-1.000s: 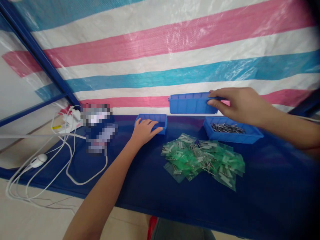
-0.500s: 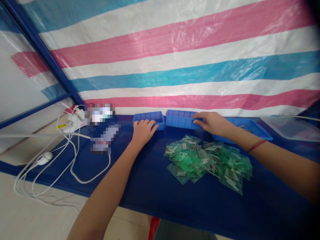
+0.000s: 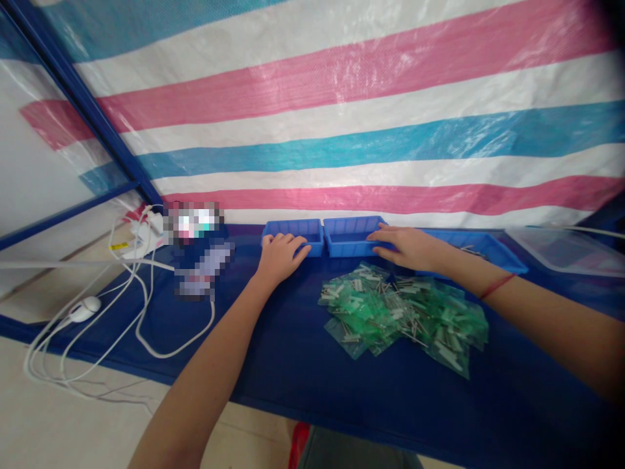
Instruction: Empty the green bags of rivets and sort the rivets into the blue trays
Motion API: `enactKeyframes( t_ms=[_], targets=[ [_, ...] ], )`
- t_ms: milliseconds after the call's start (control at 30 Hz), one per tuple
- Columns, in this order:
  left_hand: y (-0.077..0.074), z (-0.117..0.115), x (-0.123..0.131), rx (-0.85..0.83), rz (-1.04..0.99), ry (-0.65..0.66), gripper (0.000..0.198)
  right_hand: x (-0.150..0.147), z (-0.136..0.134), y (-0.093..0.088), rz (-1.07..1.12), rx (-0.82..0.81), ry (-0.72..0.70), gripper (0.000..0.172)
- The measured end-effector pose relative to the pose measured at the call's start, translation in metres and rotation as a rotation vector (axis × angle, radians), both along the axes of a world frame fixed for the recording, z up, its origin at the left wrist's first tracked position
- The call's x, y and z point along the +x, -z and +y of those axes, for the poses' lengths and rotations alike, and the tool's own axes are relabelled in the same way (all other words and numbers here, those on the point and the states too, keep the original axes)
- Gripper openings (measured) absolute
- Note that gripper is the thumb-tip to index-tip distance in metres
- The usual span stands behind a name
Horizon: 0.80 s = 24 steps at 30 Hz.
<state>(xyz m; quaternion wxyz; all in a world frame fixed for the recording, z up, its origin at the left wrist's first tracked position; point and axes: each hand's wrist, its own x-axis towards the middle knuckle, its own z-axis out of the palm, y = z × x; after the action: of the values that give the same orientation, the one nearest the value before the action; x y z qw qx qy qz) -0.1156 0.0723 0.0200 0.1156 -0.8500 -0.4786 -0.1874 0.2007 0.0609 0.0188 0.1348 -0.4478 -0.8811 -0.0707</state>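
Note:
Two small blue plastic bins stand side by side at the back of the dark blue table. My left hand (image 3: 283,257) is curled over the front wall of the left bin (image 3: 312,249), fingertips inside and thumb along the rim. My right hand (image 3: 405,246) grips the right end of the other bin (image 3: 347,249), thumb low at the front and fingers at the rim. No parts show inside either bin, though my hands hide some of it. In front lies a pile of small clear-green plastic bags (image 3: 371,312) holding metal pins and white pieces.
A wider blue tray (image 3: 502,257) with some metal pins sits behind my right forearm. Beside it is a clear plastic lid or tray (image 3: 566,251). White cables (image 3: 141,306) and a power strip (image 3: 141,241) lie at the left. A striped tarp (image 3: 342,143) hangs behind the table.
The right bin has turned and shifted slightly toward me, now lining up with the left one. My right hand moved a little left with it. The left bin shifted slightly right.

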Motion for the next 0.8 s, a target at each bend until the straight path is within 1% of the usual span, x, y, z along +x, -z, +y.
enactKeyframes(
  t_ms=[367, 567, 800],
  targets=[
    [0.004, -0.004, 0.006, 0.035, -0.041, -0.008, 0.036, -0.002, -0.003, 0.002, 0.020, 0.008, 0.016, 0.036],
    [0.002, -0.007, 0.010, 0.019, -0.058, 0.014, 0.035, 0.000, -0.010, -0.003, 0.010, 0.004, 0.044, 0.035],
    [0.000, -0.010, 0.018, -0.041, -0.084, 0.062, 0.037, 0.002, -0.028, -0.010, 0.036, -0.046, 0.023, 0.035]
  ],
)
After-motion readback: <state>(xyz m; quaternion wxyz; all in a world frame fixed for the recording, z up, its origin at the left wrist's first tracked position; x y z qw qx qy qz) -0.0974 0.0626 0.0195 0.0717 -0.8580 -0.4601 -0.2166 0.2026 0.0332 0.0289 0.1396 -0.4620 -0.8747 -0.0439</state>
